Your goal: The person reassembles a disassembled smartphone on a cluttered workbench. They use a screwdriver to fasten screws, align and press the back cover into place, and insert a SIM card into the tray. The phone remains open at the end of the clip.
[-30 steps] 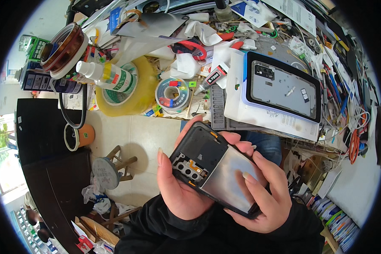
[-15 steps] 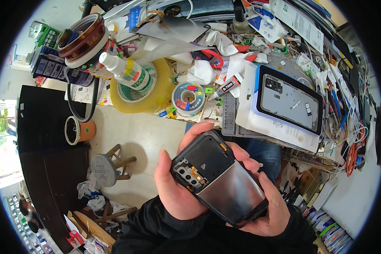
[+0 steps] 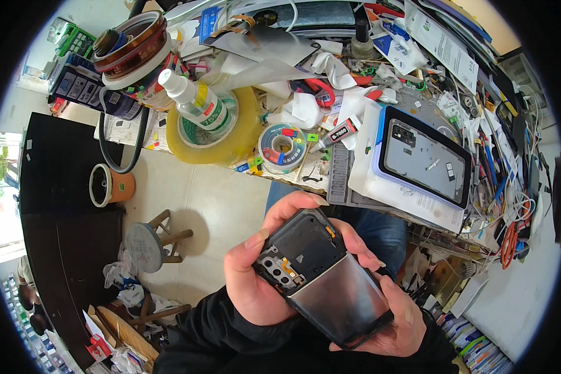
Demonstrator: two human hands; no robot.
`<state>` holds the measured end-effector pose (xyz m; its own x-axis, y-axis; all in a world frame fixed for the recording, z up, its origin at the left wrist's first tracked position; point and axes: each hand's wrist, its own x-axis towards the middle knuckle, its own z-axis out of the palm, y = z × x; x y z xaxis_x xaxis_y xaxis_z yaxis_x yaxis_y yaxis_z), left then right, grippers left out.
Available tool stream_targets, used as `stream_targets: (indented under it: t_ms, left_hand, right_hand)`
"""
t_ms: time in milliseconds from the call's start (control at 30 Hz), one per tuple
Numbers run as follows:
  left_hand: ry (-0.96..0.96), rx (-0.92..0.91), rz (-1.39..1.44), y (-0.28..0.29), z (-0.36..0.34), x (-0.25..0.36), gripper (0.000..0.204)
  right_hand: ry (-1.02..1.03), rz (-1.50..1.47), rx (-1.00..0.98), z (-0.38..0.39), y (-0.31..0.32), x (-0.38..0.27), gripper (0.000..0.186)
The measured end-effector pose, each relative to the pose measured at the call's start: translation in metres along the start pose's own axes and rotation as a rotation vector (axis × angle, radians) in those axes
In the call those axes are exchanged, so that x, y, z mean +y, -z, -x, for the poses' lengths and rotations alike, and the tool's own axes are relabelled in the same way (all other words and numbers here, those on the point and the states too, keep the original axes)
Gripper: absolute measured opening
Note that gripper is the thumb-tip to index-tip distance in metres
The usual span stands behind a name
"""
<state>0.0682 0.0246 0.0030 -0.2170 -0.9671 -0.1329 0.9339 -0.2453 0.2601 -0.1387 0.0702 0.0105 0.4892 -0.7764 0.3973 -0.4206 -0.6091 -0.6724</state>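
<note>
Both hands hold an opened smartphone (image 3: pixel 302 249), its back cover off, tilted in front of my body. Its black inner plate, a camera block with several lenses and a silver battery (image 3: pixel 340 293) face up. My left hand (image 3: pixel 252 268) grips the upper left end, the thumb pressed on the edge beside the lenses and fingers curled round the top. My right hand (image 3: pixel 399 318) wraps the lower right end, fingers along the right side. Beyond, on the bench, a detached phone back cover (image 3: pixel 421 156) lies on a white box (image 3: pixel 369 171).
A glue tube (image 3: pixel 341 132), a solder wire spool (image 3: pixel 282 148) and a yellow tape roll (image 3: pixel 243 143) with a spray bottle (image 3: pixel 199 106) inside line the bench's near edge. Tools and cables clutter the right. A stool (image 3: pixel 146 246) and an orange bin (image 3: pixel 115 187) stand on the floor.
My left thumb has come down from its raised position onto the phone's edge. The phone sits slightly lower in view, still in both hands.
</note>
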Motion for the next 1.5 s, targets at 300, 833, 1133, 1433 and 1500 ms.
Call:
stream_targets:
  t_ms: [300, 833, 1133, 1433, 1500]
  left_hand:
    - [-0.05, -0.114, 0.024, 0.005, -0.002, 0.001, 0.063]
    - [-0.087, 0.018, -0.08, 0.011, -0.009, 0.001, 0.065]
    - [-0.072, -0.047, -0.04, 0.013, -0.014, -0.002, 0.079]
    - [0.018, 0.086, -0.681, 0.016, 0.017, -0.003, 0.079]
    - [0.004, -0.036, -0.673, 0.018, 0.024, -0.003, 0.06]
  right_hand:
    - [-0.101, -0.065, -0.112, -0.009, 0.008, -0.003, 0.117]
    - [-1.155, -1.252, -0.028, -0.027, 0.015, -0.012, 0.063]
    - [-1.082, -1.307, -0.107, -0.028, 0.026, -0.012, 0.051]
    - [-0.984, -1.234, 0.053, -0.025, 0.021, -0.013, 0.053]
    - [-0.961, -1.228, 0.053, -0.025, 0.022, -0.012, 0.05]
